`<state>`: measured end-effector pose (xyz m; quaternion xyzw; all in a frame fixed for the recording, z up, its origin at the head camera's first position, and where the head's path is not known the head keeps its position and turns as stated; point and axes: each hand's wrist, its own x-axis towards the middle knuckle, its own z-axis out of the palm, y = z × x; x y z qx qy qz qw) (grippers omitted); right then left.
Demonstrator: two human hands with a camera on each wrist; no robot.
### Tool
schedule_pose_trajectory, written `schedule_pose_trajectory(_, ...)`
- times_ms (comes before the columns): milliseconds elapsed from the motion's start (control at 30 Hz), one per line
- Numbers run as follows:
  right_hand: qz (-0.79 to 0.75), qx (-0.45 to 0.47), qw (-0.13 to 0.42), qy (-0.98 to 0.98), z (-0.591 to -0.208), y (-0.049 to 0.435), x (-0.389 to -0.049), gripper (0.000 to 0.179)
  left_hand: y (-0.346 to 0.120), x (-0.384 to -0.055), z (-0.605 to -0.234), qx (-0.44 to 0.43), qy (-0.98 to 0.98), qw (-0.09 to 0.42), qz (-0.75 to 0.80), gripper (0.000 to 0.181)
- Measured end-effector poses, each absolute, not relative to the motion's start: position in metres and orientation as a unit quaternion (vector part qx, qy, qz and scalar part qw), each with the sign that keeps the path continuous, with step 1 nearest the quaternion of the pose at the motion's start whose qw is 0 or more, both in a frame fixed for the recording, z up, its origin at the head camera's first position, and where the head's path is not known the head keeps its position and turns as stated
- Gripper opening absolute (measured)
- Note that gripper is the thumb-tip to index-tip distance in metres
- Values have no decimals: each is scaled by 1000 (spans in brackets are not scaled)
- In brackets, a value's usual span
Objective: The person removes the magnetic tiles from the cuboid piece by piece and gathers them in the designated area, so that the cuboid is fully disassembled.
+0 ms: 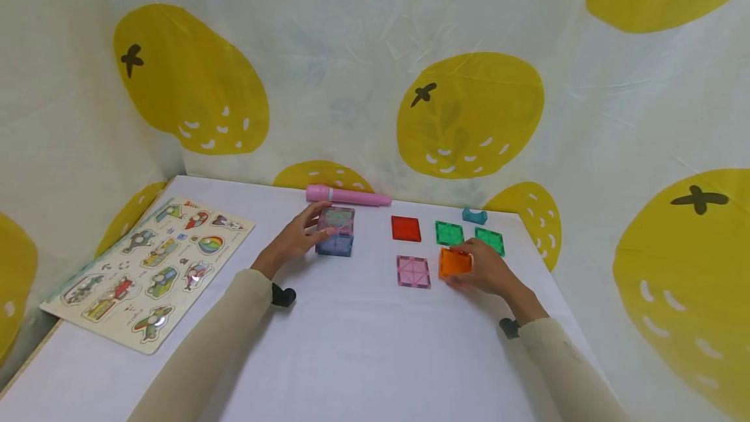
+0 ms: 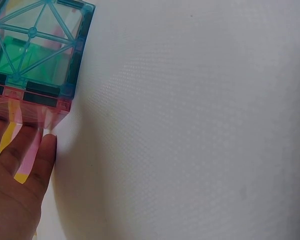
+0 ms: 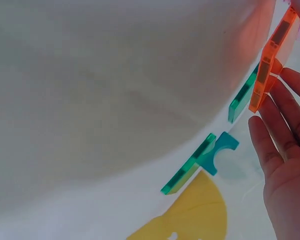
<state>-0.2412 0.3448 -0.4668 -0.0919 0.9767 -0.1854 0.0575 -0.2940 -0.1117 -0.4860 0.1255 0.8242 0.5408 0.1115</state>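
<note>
My left hand (image 1: 295,239) grips the left side of a small cube of see-through magnetic tiles (image 1: 335,245), thumb at the near side and fingers behind. Up close in the left wrist view, the tile cube (image 2: 32,42) shows a blue-green face with a pink edge, my left fingers (image 2: 42,165) against the pink side. With my right hand (image 1: 489,269) I pinch an orange magnetic tile (image 1: 454,263), tipped up from the table. The right wrist view has this orange tile (image 3: 270,65) edge-on at the fingertips; the thumb is mostly cut off.
Flat around the orange tile lie a pink tile (image 1: 413,271), a red tile (image 1: 406,228) and two green tiles (image 1: 449,233). A teal arch-shaped piece (image 1: 474,216) and a pink pen-like stick (image 1: 351,197) are along the back edge. A picture puzzle board (image 1: 193,243) lies at left.
</note>
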Motion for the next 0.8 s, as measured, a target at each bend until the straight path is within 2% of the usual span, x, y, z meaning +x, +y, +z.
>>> schedule_pose_trajectory(533,-190,-93,75,974,-468,360,-231,68,-113,-296,-487,126,824,113,540,80)
schedule_pose_trajectory(800,-230,-98,49,967,-453,346,-233,68,-113,-297,-489,129,819,114,548,77)
